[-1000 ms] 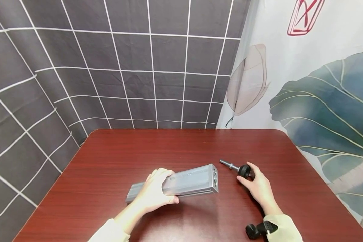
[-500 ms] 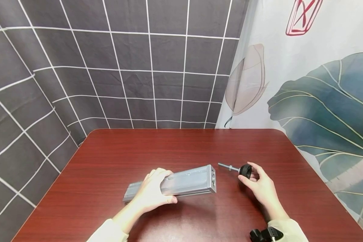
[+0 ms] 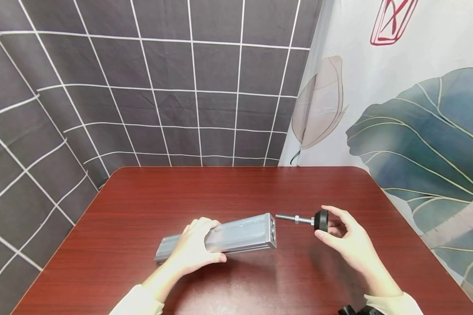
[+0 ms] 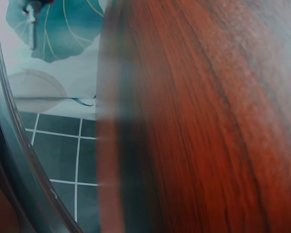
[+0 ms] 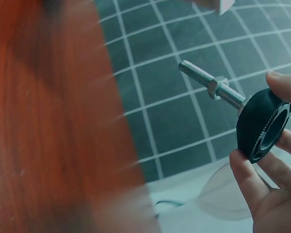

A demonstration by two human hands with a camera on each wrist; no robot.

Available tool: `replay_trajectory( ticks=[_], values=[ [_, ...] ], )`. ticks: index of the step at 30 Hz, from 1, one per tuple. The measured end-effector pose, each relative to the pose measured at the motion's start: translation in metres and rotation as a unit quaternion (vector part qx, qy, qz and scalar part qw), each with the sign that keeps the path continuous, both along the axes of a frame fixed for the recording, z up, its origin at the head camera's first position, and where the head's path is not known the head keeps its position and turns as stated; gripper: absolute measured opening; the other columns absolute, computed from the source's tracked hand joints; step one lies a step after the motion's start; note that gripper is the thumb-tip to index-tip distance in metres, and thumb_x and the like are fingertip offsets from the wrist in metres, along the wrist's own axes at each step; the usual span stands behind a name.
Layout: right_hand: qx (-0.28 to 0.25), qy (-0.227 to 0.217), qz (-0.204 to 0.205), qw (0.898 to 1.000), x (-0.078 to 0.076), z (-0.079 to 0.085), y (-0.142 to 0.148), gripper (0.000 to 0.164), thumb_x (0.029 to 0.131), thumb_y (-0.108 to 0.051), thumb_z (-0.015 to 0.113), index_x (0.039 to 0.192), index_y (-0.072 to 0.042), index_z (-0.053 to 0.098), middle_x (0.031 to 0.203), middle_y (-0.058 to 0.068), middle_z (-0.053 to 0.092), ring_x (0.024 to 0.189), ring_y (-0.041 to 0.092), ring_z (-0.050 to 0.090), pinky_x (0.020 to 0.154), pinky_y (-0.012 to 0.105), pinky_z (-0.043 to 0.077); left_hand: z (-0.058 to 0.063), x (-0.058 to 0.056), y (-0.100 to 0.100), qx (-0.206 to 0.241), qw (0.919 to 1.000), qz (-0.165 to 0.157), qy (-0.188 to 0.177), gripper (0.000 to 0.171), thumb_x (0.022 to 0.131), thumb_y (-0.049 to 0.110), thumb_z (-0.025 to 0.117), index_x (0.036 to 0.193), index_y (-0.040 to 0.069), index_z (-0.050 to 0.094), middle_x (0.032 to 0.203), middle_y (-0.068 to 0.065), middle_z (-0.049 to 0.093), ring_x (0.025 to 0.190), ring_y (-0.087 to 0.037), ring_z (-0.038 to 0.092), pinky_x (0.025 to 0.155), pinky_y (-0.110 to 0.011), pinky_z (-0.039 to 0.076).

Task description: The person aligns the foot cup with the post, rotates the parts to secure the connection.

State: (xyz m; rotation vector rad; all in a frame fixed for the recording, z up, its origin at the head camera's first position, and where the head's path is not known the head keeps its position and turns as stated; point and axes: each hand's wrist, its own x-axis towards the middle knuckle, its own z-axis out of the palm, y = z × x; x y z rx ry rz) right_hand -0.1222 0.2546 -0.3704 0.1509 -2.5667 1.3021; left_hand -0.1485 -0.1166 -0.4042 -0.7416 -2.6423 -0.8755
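With my left hand (image 3: 195,251) I grip a grey metal bar (image 3: 240,233), fingers over its top and thumb along the near side. It lies slantwise in front of me, over the reddish-brown table (image 3: 236,188), its shadow falling below; whether its left end touches the wood I can't quite tell. The right end face (image 3: 273,230) shows a row of round holes.

My right hand (image 3: 351,236) pinches a black round foot (image 3: 321,220) by the rim, between thumb and fingers. From the foot a threaded steel rod (image 3: 287,217) runs out to my left, with a hex nut (image 5: 217,88) partway along it. The rod's free tip points toward the holed end of the bar and sits near its upper corner, apart from it; my right wrist view shows the gap. I hold foot and rod above the table.

Pale sleeves (image 3: 139,302) come down to my wrists, and a black device (image 3: 360,310) sits by the right cuff. Behind the table hangs a grey cloth (image 3: 217,109) with a white grid, and beside it, to the right, a white cloth (image 3: 354,26) printed with a big blue-green leaf (image 3: 425,140) and a pinkish bud (image 3: 321,100)
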Motion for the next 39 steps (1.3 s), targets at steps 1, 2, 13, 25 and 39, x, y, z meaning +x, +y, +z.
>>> replay_trajectory(
  ticks=[1, 2, 13, 25, 39],
  values=[
    [-0.002, 0.009, 0.005, 1.000, 0.002, 0.003, -0.001, 0.060, 0.077, -0.014, 0.077, 0.131, -0.012, 0.050, 0.099, 0.003, 0.057, 0.078, 0.005, 0.059, 0.071, 0.013, 0.045, 0.000, 0.000, -0.001, -0.001, 1.0000, 0.001, 0.000, 0.075, 0.052, 0.051, 0.083, 0.114, 0.015, 0.061, 0.109, 0.006, 0.056, 0.097, -0.015, 0.049, 0.083, -0.040, 0.038],
    [-0.006, 0.017, 0.011, 1.000, 0.004, 0.007, -0.002, 0.060, 0.077, -0.011, 0.077, 0.130, -0.012, 0.050, 0.098, 0.002, 0.057, 0.078, 0.005, 0.059, 0.071, 0.013, 0.045, 0.000, 0.000, -0.001, 0.000, 1.0000, 0.003, -0.002, 0.075, 0.052, 0.050, 0.083, 0.114, 0.015, 0.061, 0.109, 0.005, 0.056, 0.097, -0.015, 0.050, 0.083, -0.040, 0.038],
    [-0.026, 0.079, 0.054, 0.995, 0.024, 0.031, -0.002, 0.066, 0.069, 0.008, 0.076, 0.129, -0.007, 0.052, 0.095, -0.002, 0.058, 0.080, 0.006, 0.058, 0.072, 0.013, 0.045, 0.002, 0.001, -0.001, -0.007, 0.9999, 0.007, 0.009, 0.076, 0.051, 0.050, 0.083, 0.114, 0.014, 0.061, 0.109, 0.003, 0.057, 0.097, -0.016, 0.050, 0.082, -0.038, 0.039],
    [-0.059, 0.092, 0.101, 0.989, 0.026, 0.036, -0.004, 0.066, 0.067, 0.016, 0.072, 0.128, -0.001, 0.052, 0.095, 0.002, 0.059, 0.076, 0.010, 0.060, 0.069, 0.016, 0.047, -0.004, -0.002, -0.002, -0.018, 0.9996, 0.007, 0.022, 0.077, 0.051, 0.054, 0.082, 0.114, 0.014, 0.061, 0.110, 0.005, 0.057, 0.096, -0.015, 0.050, 0.081, -0.037, 0.039],
    [-0.070, 0.090, 0.151, 0.982, 0.026, 0.037, -0.003, 0.065, 0.068, 0.016, 0.071, 0.128, -0.001, 0.051, 0.096, 0.005, 0.059, 0.077, 0.012, 0.061, 0.069, 0.018, 0.048, -0.007, -0.001, 0.002, -0.027, 0.9995, 0.002, 0.015, 0.080, 0.048, 0.054, 0.082, 0.114, 0.015, 0.061, 0.109, 0.006, 0.057, 0.098, -0.016, 0.050, 0.083, -0.038, 0.038]
  ],
)
